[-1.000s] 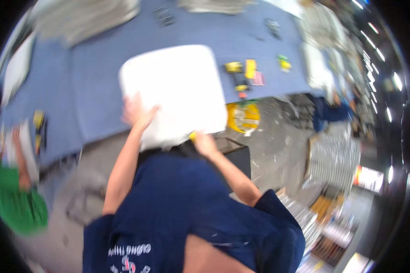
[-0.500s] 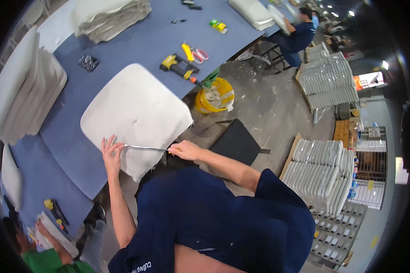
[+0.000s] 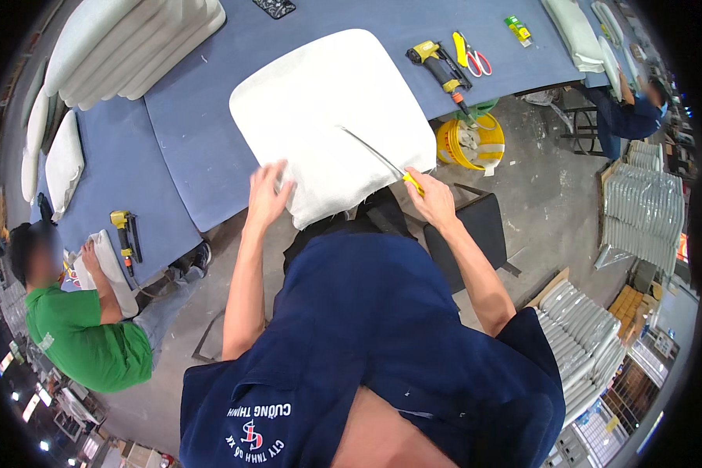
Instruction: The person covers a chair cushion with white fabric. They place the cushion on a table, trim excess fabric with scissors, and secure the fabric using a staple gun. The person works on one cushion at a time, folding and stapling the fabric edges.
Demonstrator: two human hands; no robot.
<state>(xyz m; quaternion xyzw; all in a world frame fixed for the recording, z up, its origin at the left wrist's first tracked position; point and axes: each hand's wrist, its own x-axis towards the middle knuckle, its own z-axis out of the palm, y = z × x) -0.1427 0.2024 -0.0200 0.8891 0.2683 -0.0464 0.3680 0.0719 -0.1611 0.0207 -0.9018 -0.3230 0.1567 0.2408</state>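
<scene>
Head view, dial centred on the white cushion point(image 3: 320, 93). It lies pale face up on the blue counter point(image 3: 195, 164), its near part reaching past the edge toward the wearer's lap; loose threads along the rim at 5 to 6 o'clock.

Left hand point(image 3: 269, 193) at the cushion's rim, 7 to 8 o'clock. Fingers spread wide, slightly blurred, gripping nothing; contact with the cloth: cannot tell.

Right hand point(image 3: 433, 200) at 4 o'clock. Fingers closed around the yellow handle of a thin metal-shafted tool point(image 3: 411, 181). Shaft slants toward 10 o'clock across the cushion; cannot tell whether its tip touches.

At 2 o'clock on the counter: yellow-and-black air tool point(image 3: 441, 74), then red-handled scissors point(image 3: 480, 64) beside a slim yellow object point(image 3: 460, 49); farther out, a green-and-yellow packet point(image 3: 517, 32). Yellow bucket point(image 3: 448, 148) with pale scraps, 3 o'clock, floor level. Cushion stack point(image 3: 132, 51), 10 o'clock. Co-worker in green point(image 3: 93, 335), 8 o'clock.
</scene>
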